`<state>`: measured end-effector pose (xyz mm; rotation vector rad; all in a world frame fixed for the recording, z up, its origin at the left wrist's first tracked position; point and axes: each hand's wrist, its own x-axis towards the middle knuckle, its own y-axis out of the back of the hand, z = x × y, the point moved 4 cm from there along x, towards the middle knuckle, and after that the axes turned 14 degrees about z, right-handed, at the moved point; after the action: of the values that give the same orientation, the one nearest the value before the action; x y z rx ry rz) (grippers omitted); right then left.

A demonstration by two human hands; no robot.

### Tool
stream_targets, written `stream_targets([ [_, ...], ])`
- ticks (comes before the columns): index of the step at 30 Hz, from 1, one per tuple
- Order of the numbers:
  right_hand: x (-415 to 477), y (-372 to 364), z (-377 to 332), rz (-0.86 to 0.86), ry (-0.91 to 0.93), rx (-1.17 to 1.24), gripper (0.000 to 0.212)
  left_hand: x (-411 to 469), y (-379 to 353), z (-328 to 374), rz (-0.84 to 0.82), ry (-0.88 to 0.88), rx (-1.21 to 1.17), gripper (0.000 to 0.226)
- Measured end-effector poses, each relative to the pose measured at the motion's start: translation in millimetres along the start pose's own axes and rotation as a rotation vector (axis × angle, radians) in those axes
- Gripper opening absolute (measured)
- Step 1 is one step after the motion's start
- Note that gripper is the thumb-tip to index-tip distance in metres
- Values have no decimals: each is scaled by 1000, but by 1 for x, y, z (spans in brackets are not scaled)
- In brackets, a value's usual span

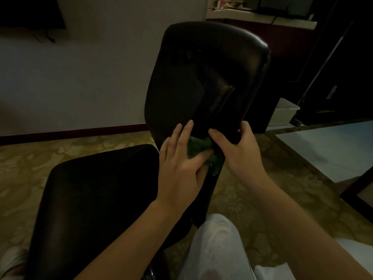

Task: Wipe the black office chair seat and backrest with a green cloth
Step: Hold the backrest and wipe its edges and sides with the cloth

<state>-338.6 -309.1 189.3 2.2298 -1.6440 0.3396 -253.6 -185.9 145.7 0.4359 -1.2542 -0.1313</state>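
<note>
Open carpet (60, 150) lies at centre left beyond the seat (96, 188), and the backrest (201, 77) is bare through the upper centre. Its lower edge is crowded by the left hand (181, 166), flat on the green cloth (198, 145), and the right hand (240, 146), gripping the rim. A pale table (333, 150) hems the right and a knee (218, 235) the bottom centre.

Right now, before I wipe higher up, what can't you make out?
Head view only:
Green cloth: mostly under the left hand, full size unknown.
Right hand: fingertips curled behind the backrest edge.
Chair base: mostly hidden below the seat.
Dust or wiped patches: room too dark to tell.
</note>
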Motion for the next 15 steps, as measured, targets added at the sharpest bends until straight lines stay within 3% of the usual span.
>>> stream_targets([
  [9, -3, 2, 4, -28, -31, 30, 42, -52, -18, -20, -103, -31, 74, 17],
  [15, -2, 4, 5, -56, -33, 55, 43, -49, -13, -20, -78, -51, 72, 20],
])
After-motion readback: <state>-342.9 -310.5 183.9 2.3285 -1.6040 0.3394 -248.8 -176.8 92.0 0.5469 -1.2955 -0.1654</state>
